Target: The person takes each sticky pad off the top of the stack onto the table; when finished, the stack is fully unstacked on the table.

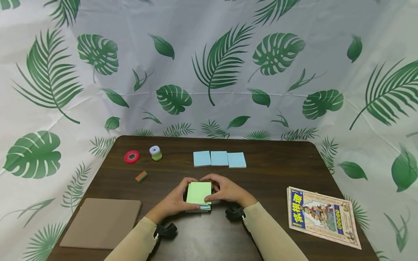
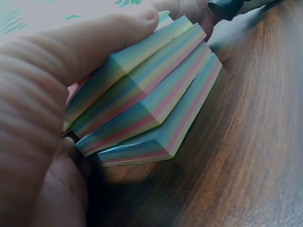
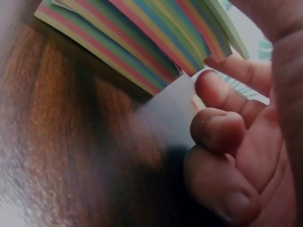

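Shows pale green atop the note-pad stack (image 1: pixel 199 193), striped pink, yellow, blue and green along its edges. Shows light blue on three pads (image 1: pixel 219 158), grained brown across the table (image 1: pixel 274 177).

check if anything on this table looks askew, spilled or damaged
The stack of square, multicoloured paper notepads between the left hand and right hand looks askew: the striped edges are staggered rather than flush, the bottom one jutting out in the left wrist view. No spill or damage shows.
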A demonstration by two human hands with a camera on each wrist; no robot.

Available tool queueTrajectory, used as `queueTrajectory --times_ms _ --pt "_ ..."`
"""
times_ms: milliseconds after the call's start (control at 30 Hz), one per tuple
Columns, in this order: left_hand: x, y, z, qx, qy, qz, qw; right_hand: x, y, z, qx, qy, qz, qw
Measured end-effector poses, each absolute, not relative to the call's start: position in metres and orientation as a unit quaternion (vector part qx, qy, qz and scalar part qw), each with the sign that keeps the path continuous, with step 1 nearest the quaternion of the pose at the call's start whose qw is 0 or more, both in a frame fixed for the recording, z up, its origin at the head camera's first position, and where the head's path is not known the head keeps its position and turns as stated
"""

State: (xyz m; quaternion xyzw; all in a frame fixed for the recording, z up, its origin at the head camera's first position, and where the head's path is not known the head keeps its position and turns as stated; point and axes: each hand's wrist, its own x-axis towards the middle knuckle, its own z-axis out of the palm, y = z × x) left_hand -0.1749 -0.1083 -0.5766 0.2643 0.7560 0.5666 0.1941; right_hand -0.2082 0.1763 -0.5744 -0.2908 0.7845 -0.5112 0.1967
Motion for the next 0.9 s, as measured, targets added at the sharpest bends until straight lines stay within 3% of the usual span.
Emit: queueTrajectory --times_ms 300,700,900 --pt "-0.1754 -0.1088 -0.5752 0.254 0.754 0.568 0.209 -0.2105 0.1789 -0.5759 -0.287 0.754 -0.555 0.205" --pt "-0.1748 -0.107 -0.5743 0.251 0.777 0.547 0.181 -0.2142 0.1833 -0.5814 -0.225 0.738 -0.618 0.153" --pt "-0.175 -0.1074 -0.576 0.259 0.775 0.547 0.181 -0.2155 0.1852 -0.5827 -0.183 0.712 -0.67 0.102"
